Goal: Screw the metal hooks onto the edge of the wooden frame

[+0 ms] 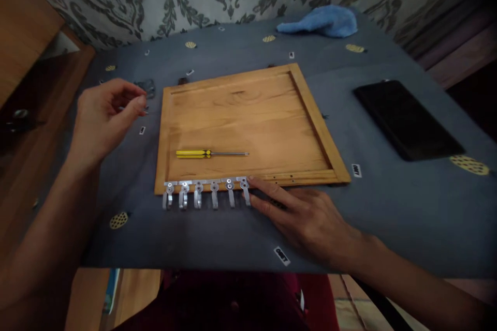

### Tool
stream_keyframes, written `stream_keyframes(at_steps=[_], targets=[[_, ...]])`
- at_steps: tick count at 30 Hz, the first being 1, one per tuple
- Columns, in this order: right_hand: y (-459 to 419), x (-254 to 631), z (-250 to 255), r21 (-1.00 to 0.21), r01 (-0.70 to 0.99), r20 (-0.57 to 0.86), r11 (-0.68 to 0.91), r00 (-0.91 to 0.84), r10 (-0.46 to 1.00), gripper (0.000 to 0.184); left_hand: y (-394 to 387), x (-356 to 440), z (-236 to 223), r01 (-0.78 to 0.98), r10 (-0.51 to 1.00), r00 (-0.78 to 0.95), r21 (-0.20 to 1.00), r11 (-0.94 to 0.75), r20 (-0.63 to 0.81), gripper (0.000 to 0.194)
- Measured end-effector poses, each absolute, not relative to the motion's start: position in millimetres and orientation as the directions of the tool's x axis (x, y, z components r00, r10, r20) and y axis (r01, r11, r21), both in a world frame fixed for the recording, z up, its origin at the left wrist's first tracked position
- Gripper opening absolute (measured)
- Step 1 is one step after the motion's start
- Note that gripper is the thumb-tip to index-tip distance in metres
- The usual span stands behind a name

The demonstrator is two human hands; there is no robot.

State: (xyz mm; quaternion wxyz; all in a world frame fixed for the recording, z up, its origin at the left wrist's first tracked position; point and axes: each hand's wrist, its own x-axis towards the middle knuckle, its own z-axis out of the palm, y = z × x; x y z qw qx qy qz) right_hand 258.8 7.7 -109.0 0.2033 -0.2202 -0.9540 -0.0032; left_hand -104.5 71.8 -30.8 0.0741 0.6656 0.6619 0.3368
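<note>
A row of six metal coat hooks (205, 192) sits along the near rail of a framed wooden panel (248, 119), the hook ends hanging over its edge toward the person. The right hand (306, 220) lies flat on the worktop (388, 207) just beside the last hook of the row, fingers stretched out and gripping nothing; the fingertips (256, 186) touch the panel's near rail right next to that hook. A few small holes show in the rail just beyond these fingertips.

The left hand (103, 119) hovers off the far left corner of the panel, well apart from the hooks. Its thumb and forefinger are pinched together on something very small, too tiny to name for certain. Just beyond its fingertips lies a small clear plastic bag (145, 87) on the worktop.

Between the two hands, inside the panel, rests a screwdriver (212, 153) with a yellow handle, its shaft pointing toward the right hand's side.

Farther out past the right hand, a black phone (406, 119) lies face up on the grey cloth cover, and beyond that, at the far edge, a crumpled blue cloth (322, 21). Small white labels and yellow patterned spots dot the cover.
</note>
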Motion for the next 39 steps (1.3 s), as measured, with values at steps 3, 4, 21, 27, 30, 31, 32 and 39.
stream_keyframes(at_steps=[3, 4, 21, 27, 30, 31, 32, 39], targets=[[7, 261, -113, -0.105, 0.413, 0.418, 0.905, -0.807, 0.417, 0.042, 79, -143, -43, 0.823, 0.898, -0.252, 0.569, 0.002, 0.362, 0.027], [7, 262, -116, -0.111, 0.414, 0.416, 0.904, -0.807, 0.420, 0.045, 79, -155, -47, 0.819, 0.889, -0.286, 0.573, 0.032, 0.358, 0.029], [6, 259, -112, -0.087, 0.444, 0.357, 0.892, -0.822, 0.444, 0.039, 19, -39, -35, 0.801, 0.935, 0.285, 0.484, -0.353, 0.210, 0.034], [6, 257, -112, -0.099, 0.430, 0.387, 0.897, -0.814, 0.433, 0.033, -6, 23, -46, 0.793, 0.828, 0.560, 0.263, -0.549, 0.038, 0.054], [6, 256, -110, -0.099, 0.430, 0.391, 0.897, -0.813, 0.432, 0.031, -4, 27, -55, 0.825, 0.845, 0.535, 0.211, -0.524, 0.004, 0.053], [7, 256, -109, -0.096, 0.430, 0.387, 0.898, -0.814, 0.432, 0.031, -3, 27, -57, 0.833, 0.849, 0.528, 0.203, -0.515, -0.010, 0.052], [7, 256, -109, -0.093, 0.428, 0.389, 0.899, -0.816, 0.428, 0.032, -3, 28, -58, 0.838, 0.852, 0.522, 0.199, -0.508, -0.021, 0.051], [7, 255, -109, -0.117, 0.422, 0.409, 0.899, -0.804, 0.431, 0.034, -4, 30, -58, 0.852, 0.869, 0.493, 0.226, -0.472, -0.044, 0.042]])
